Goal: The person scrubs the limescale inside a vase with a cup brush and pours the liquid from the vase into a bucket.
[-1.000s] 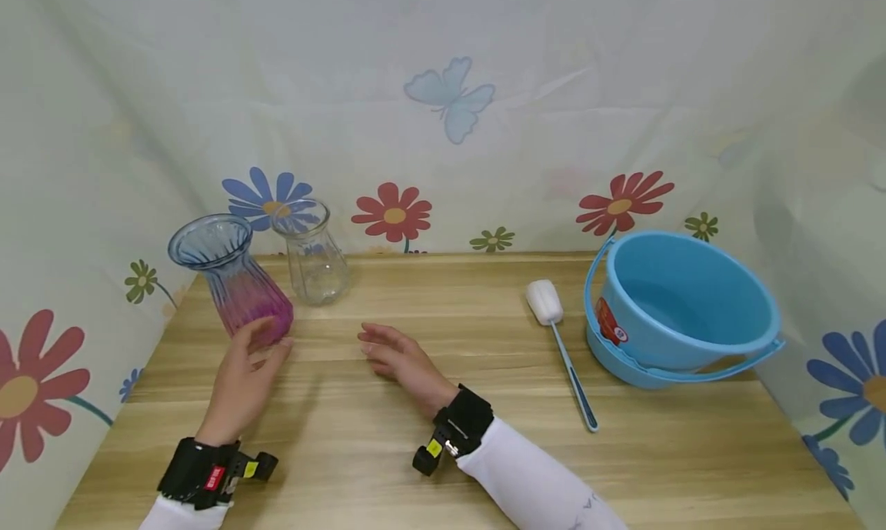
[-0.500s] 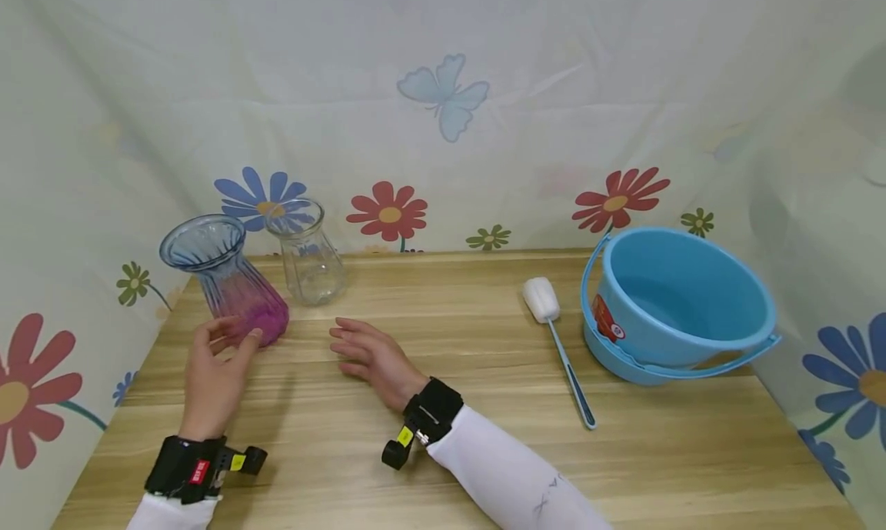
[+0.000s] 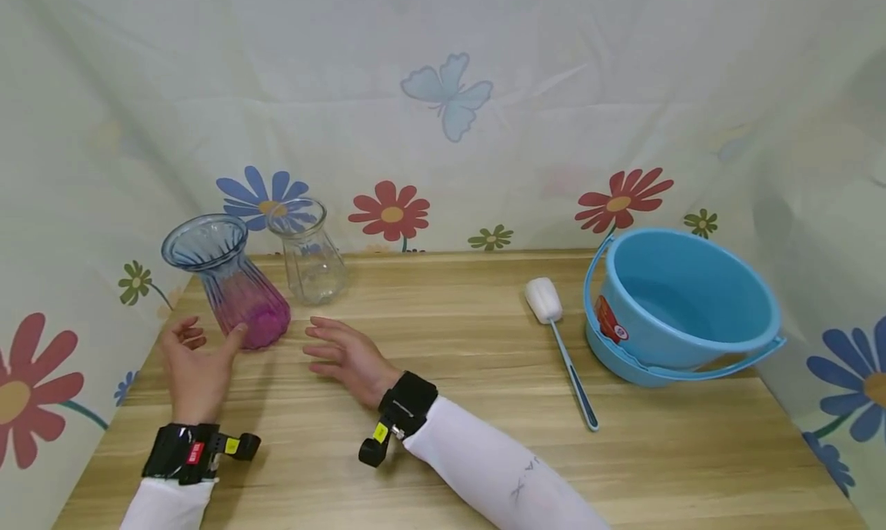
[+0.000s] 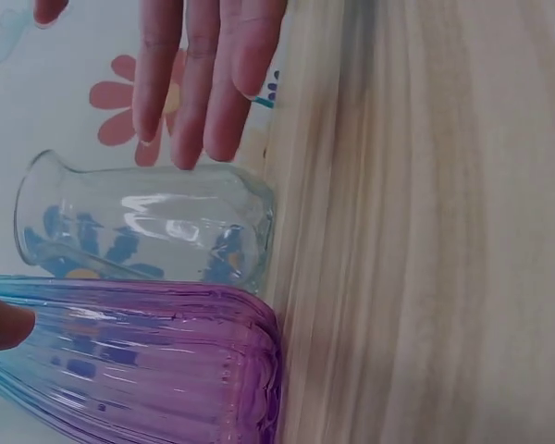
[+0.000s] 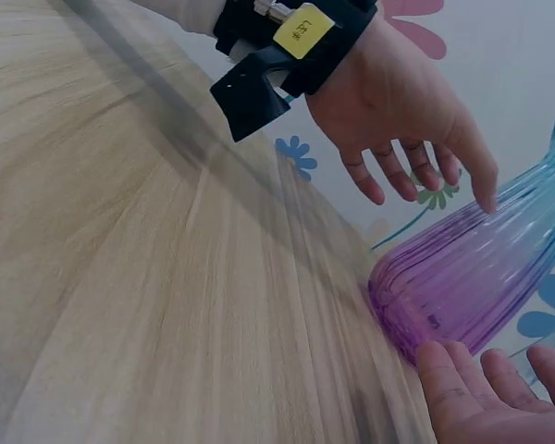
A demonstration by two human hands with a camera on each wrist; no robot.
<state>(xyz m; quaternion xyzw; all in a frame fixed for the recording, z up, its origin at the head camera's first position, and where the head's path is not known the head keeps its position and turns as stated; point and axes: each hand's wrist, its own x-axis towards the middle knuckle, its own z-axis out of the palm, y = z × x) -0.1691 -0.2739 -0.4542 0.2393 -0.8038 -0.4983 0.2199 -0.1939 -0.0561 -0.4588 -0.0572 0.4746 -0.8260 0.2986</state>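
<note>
A ribbed glass vase (image 3: 251, 305), blue at its flared top and purple at its base, stands on the left of the table. Beside its near left side is my left hand (image 3: 196, 376), with fingers loosely bent and thumb close to the glass. Whether the thumb touches the vase cannot be told. My right hand (image 3: 351, 363) hovers to the vase's right, palm turned toward it and fingers extended, apart from the glass in the head view. A smaller clear glass vase (image 4: 157, 217) stands just behind the purple one. Neither hand holds anything.
On the right stands a light blue bucket (image 3: 640, 338), its handle hanging down at the front. A white sponge-headed bottle brush (image 3: 545, 302) lies to the bucket's left on the wooden table (image 3: 443, 438). A flower-printed curtain (image 3: 526, 153) encloses the back and sides.
My left hand has shifted left, away from the front of the vase, to its left side. The right hand has moved left, nearer the vase. Both vases stay in place.
</note>
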